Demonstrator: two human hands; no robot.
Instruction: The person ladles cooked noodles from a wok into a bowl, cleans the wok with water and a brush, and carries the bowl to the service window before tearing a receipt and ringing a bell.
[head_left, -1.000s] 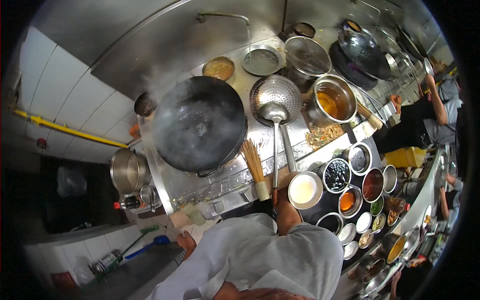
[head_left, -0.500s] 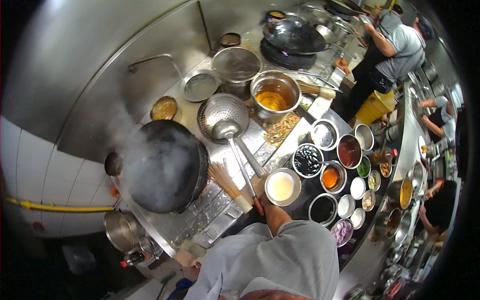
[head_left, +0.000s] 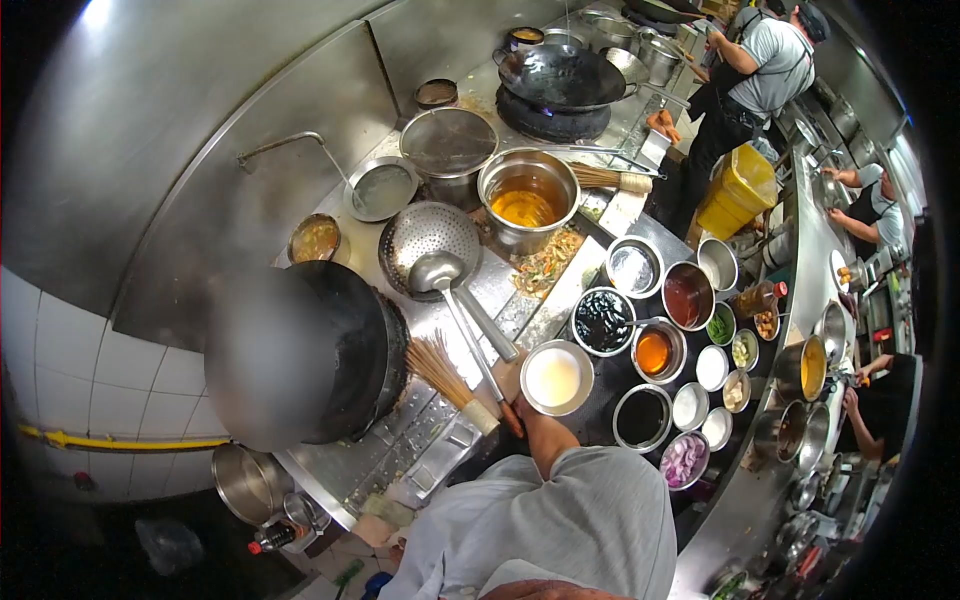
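The right hand [head_left: 514,385] is lying between the ladle [head_left: 437,272] and the bowl of pale liquid [head_left: 557,379], its grip hidden. The left hand [head_left: 398,553] is barely showing past the sleeve [head_left: 425,535]; its state I cannot tell. Left of the right hand, the wok [head_left: 340,350] is steaming: heating seems under way, haze hiding what is done or left.

No readable text, labels, numbers or signs.

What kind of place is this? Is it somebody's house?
It looks more like a restaurant kitchen than a home. There's a big black wok with steam around it, a second wok near another person, and metal bowls of different sauces and ingredients.
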